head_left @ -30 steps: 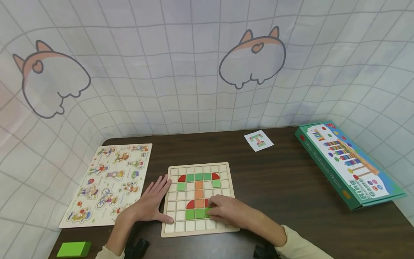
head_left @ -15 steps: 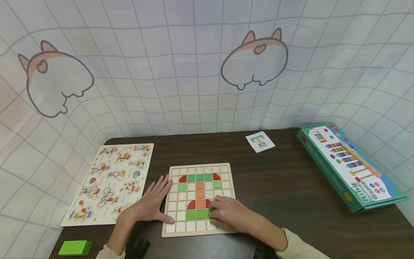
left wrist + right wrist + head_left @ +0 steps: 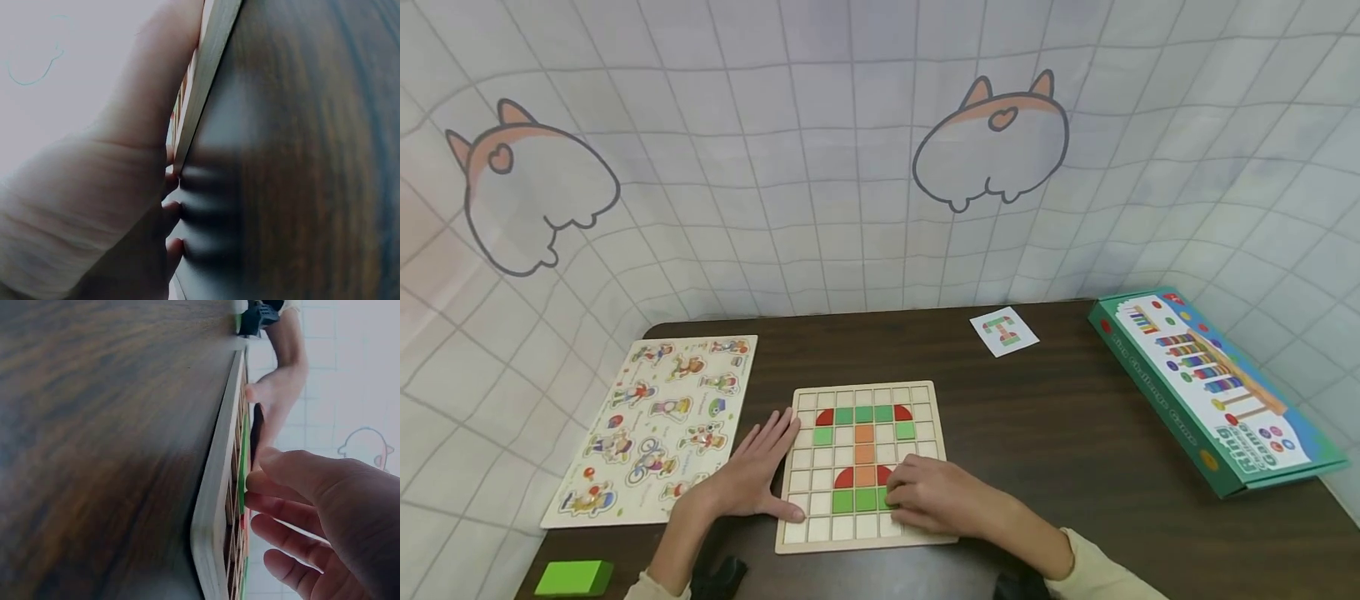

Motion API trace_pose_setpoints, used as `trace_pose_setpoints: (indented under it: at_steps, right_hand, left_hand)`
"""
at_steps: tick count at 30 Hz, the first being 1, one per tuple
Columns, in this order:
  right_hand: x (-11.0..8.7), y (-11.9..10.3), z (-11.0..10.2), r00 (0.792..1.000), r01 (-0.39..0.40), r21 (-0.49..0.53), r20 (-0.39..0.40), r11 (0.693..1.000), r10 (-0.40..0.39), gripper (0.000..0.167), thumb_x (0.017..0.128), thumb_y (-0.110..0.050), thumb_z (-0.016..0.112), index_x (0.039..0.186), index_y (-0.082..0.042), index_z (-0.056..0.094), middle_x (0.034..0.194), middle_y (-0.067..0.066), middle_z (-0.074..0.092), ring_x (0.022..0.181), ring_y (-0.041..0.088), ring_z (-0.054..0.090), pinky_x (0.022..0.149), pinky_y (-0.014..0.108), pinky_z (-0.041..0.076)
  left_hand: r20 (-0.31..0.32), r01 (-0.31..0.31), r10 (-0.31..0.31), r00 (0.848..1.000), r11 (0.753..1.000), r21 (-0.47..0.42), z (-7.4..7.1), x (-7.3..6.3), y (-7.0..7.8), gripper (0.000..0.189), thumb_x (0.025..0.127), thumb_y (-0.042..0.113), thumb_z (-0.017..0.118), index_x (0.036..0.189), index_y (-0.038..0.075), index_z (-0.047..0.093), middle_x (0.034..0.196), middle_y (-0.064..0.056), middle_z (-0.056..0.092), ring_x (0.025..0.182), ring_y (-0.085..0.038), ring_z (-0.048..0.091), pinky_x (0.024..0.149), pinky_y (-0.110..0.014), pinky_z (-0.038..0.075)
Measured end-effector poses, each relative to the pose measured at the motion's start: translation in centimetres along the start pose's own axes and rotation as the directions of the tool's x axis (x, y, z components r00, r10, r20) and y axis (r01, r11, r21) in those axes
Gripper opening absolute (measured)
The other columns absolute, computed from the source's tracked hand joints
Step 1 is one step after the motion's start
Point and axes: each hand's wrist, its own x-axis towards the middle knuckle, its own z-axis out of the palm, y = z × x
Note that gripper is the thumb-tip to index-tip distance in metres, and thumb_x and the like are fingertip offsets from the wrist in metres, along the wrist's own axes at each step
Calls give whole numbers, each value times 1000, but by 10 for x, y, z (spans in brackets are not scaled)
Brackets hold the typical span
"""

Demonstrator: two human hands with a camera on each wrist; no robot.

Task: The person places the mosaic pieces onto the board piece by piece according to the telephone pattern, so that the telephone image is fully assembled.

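Note:
A wooden grid board (image 3: 842, 527) with white cells lies on the dark table. Green squares, orange squares (image 3: 864, 453) and red quarter-circle tiles (image 3: 844, 477) sit in its cells. My left hand (image 3: 747, 471) rests along the board's left edge, its fingers straight and the thumb spread onto the lower left corner. My right hand (image 3: 942, 497) is over the lower right of the board. Its fingertips (image 3: 253, 500) touch the green tile (image 3: 242, 472) at the right end of the lower green row, partly covering it and the red tile above. Its fingers are loosely bent.
A pattern card (image 3: 1004, 331) lies behind the board to the right. The game box (image 3: 1213, 387) is at the far right. A picture puzzle board (image 3: 655, 429) lies on the left, and a bright green block (image 3: 574, 577) at the front left. Patterned cloth (image 3: 880, 208) hangs behind.
My right fingers have settled lower over the green tile, which now sits level in the row's right end. The left hand stays on the board's edge. The view has shifted slightly.

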Motion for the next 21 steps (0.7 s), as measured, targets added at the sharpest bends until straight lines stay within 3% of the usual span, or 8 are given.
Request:
trace_pose_setpoints:
  at_steps: [5,10,15,21]
  right_hand:
    - [-3,1,-3,1000,-2,46,-20,999,3,15,93,-29,65,101,-20,74,104,-6,67,96,8,57,84,19,50]
    - [-3,7,-9,990,-113,46,-74,992,117,27,92,-35,66,113,-20,72,118,0,64,107,13,58,87,27,54]
    - [-7,17,-14,956,-250,-10,-164,968,245,40,89,-44,67,122,-21,69,131,3,60,118,19,56,91,37,53]
    - [-12,25,-14,940,-290,-47,-201,956,275,53,85,-51,68,128,-20,64,138,6,55,125,24,52,96,43,50]
  left_hand:
    - [-2,-8,8,1000,1000,-4,-3,-6,2,125,69,66,75,156,4,11,164,-20,6,151,-42,6,117,-63,11]
    - [-135,-56,57,989,998,11,-9,-12,6,112,75,59,74,156,7,17,164,-18,10,151,-43,7,116,-64,11]
    - [-229,-56,87,970,989,139,-9,-9,17,104,79,60,69,157,15,18,165,-11,4,153,-33,-3,117,-62,7]
    - [-271,-23,106,957,956,292,-6,-6,27,95,81,64,64,155,18,26,166,-7,6,153,-35,5,118,-60,9]
